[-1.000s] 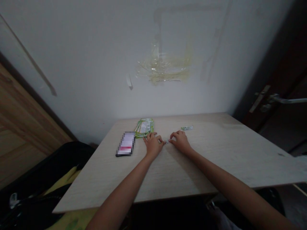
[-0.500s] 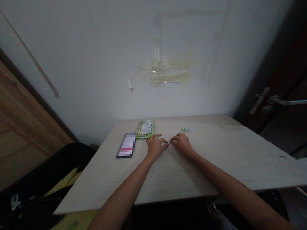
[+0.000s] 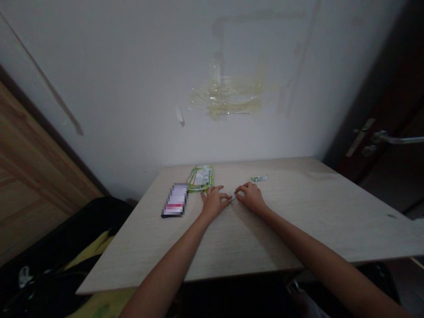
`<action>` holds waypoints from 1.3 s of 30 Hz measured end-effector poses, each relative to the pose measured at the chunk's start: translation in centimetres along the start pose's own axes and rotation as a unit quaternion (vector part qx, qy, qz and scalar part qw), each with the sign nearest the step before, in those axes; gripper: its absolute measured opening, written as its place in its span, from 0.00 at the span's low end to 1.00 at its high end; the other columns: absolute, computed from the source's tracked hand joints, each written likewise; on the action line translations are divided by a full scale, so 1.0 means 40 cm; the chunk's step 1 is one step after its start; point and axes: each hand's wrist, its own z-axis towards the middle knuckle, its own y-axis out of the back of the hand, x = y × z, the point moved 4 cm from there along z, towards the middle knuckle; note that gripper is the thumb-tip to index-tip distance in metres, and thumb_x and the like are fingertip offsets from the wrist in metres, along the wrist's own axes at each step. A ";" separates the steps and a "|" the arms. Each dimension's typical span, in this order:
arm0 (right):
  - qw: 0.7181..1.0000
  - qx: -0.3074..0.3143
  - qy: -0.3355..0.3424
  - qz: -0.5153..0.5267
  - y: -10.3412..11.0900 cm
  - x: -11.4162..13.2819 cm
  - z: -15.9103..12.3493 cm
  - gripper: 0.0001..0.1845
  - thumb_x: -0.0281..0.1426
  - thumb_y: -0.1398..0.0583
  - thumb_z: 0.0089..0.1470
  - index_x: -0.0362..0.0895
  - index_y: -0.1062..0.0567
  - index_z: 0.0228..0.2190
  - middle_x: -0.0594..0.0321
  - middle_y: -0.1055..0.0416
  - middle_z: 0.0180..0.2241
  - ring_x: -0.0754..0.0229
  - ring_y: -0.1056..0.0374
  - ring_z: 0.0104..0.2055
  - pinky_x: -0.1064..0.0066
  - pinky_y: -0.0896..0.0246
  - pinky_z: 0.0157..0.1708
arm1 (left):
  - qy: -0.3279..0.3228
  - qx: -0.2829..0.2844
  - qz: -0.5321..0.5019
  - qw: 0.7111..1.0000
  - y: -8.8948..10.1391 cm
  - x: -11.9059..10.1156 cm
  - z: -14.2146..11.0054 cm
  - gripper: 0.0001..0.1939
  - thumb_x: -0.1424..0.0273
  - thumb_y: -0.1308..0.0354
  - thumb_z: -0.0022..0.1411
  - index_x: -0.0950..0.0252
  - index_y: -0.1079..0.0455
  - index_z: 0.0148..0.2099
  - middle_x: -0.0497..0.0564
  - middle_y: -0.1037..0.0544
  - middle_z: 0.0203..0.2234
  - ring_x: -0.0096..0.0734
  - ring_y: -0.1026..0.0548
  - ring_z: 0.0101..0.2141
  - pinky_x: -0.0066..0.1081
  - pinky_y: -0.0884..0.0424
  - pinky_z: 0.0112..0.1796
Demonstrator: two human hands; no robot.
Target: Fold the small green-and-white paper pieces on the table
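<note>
A small pale piece with greenish marks (image 3: 233, 200), too small to name, lies at the tabletop between my hands. My left hand (image 3: 214, 204) has thumb and index finger pinched at its left edge, while the other fingers spread toward the green packets (image 3: 202, 177). My right hand (image 3: 251, 196) is just right of the piece, with its thumb and index fingertips together; whether anything sits between them is too small to see. Farther back lies a small green-and-white wrapper piece (image 3: 259, 178).
A phone (image 3: 175, 201) with a blurred screen lies left of my left hand. The pale wooden table (image 3: 314, 221) runs back to a white wall (image 3: 132, 88) with old tape on it. A dark door with a metal handle (image 3: 397, 140) stands at the right.
My fingertips have moved slightly apart, and more of the small pale piece shows between them. The packets, phone and wrapper piece have stayed where they were.
</note>
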 end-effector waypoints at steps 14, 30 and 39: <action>1.000 0.016 0.021 0.007 0.003 0.000 0.001 0.12 0.39 0.36 0.54 0.53 0.20 0.41 0.58 0.32 0.46 0.51 0.39 0.53 0.59 0.48 0.54 | 0.002 -0.002 0.022 1.000 -0.009 0.003 -0.012 0.11 0.54 0.41 0.62 0.44 0.22 0.45 0.46 0.32 0.61 0.53 0.47 0.65 0.68 0.62 0.60; 0.998 0.012 0.059 0.010 0.005 0.004 -0.010 0.17 0.42 0.33 0.50 0.53 0.21 0.42 0.56 0.33 0.48 0.49 0.38 0.54 0.55 0.47 0.56 | 0.009 -0.015 0.005 1.000 -0.013 0.005 -0.013 0.11 0.54 0.40 0.62 0.44 0.21 0.44 0.47 0.30 0.59 0.51 0.45 0.64 0.68 0.63 0.60; 0.996 0.006 0.086 -0.015 0.007 0.003 -0.014 0.22 0.46 0.33 0.48 0.51 0.22 0.44 0.55 0.33 0.49 0.49 0.38 0.54 0.55 0.47 0.56 | 0.008 -0.011 0.011 1.000 -0.007 0.000 -0.013 0.10 0.55 0.41 0.63 0.44 0.21 0.45 0.47 0.29 0.58 0.49 0.44 0.63 0.66 0.59 0.60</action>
